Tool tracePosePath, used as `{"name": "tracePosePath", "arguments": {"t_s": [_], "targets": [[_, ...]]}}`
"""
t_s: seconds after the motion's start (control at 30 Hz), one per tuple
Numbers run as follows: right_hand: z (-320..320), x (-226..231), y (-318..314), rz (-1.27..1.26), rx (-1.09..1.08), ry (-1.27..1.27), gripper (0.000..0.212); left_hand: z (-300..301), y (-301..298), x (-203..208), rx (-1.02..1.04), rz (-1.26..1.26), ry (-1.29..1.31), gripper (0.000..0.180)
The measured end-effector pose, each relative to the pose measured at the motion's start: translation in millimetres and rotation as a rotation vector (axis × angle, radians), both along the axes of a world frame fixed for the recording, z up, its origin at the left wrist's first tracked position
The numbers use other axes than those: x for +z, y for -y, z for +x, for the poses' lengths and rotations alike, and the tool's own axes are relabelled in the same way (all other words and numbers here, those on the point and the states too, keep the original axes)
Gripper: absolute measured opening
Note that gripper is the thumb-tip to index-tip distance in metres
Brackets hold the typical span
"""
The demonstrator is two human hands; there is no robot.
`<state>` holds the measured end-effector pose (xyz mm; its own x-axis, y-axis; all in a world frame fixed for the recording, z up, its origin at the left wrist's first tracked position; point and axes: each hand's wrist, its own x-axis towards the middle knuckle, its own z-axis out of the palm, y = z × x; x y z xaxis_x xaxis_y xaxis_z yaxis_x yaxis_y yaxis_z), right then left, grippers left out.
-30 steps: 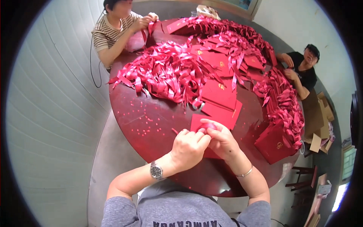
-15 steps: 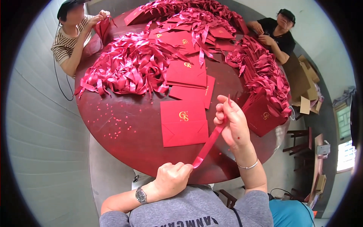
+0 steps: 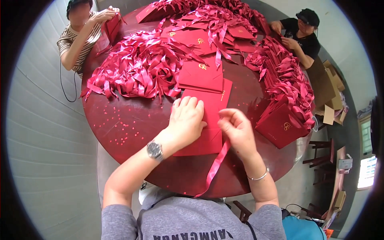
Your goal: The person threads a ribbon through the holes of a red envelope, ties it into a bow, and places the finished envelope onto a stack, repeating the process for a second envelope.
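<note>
I see the left hand (image 3: 186,120) flat on a red envelope (image 3: 206,144) at the near side of the tabletop (image 3: 150,114), its grip apart. The right hand (image 3: 239,134), by the envelope's right edge, has its grip clamped on a red ribbon (image 3: 217,164) trailing toward the person's grey shirt (image 3: 192,216).

We note a pale wall (image 3: 44,120), grey floor (image 3: 295,176), round table (image 3: 180,172), dark stool (image 3: 331,149) and, right, bright window (image 3: 367,172).
</note>
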<state>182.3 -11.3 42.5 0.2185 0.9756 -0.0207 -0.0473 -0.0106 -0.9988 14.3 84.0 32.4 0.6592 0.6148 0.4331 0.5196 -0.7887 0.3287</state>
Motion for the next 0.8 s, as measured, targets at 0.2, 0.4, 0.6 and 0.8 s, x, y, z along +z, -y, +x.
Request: {"name": "tracePosePath", "arguments": {"t_s": [0.2, 0.4, 0.6, 0.8], "targets": [[-11.5, -13.7, 4.7, -0.098, -0.02, 0.5, 0.019, 13.2, -8.4, 9.2, 0.01, -0.187, -0.19, 0.041], [-19.1, -16.0, 6.7, -0.066, -0.033, 0.548, 0.018, 4.3, -34.9, 10.4, -0.089, -0.664, -0.085, 0.03], [-21.1, -14.4, 5.5, -0.036, -0.085, 0.568, 0.016, -3.5, -40.9, -2.1, -0.136, -1.185, 0.113, 0.017], [-24.3, -9.7, 2.7, 0.004, -0.11, 0.681, 0.016, -4.8, -38.8, -4.9, -0.134, -1.277, 0.16, 0.018]]}}
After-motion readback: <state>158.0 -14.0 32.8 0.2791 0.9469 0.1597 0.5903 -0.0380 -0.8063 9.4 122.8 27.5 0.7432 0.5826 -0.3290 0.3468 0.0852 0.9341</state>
